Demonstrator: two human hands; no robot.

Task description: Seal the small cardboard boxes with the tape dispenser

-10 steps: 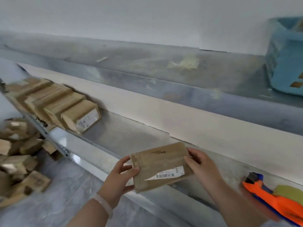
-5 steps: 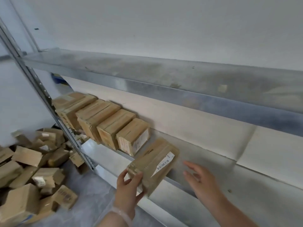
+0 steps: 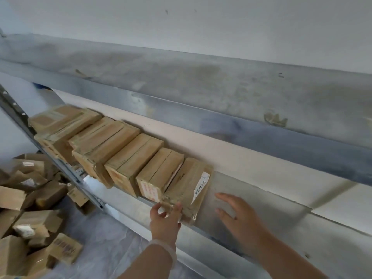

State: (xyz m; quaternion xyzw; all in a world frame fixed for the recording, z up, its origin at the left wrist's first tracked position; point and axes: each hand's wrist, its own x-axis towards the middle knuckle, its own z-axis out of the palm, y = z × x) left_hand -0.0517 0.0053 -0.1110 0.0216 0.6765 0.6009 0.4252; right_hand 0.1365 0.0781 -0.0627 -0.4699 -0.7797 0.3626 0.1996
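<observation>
Cardboard boxes (image 3: 112, 150) taped shut stand in a tight row on the lower shelf (image 3: 251, 200), several of them, with clear tape visible over seams and ends. The labelled box (image 3: 187, 184) with the barcode sticker is last in the row at the right end. It touches its neighbour, and its near end sits at the shelf lip. Left hand (image 3: 165, 220) has thumb and fingers curled round that near end in a light hold, probably settling it into line. Right hand (image 3: 236, 213) is flat and spread, fingers straight, holding nothing. It is just beside the labelled box over bare shelf and seems not to touch it. No tape dispenser in view. Judgement: the labelled box counts as sealed and shelved, so the row is the finished batch. Still to do is the loose pile (image 3: 30, 214) of boxes on the floor at left. There are many, and some look unsealed, but blur makes it hard to say which. Task looks partway, well short of done. The likely next step is to release this box, fetch one from the pile and tape it.
</observation>
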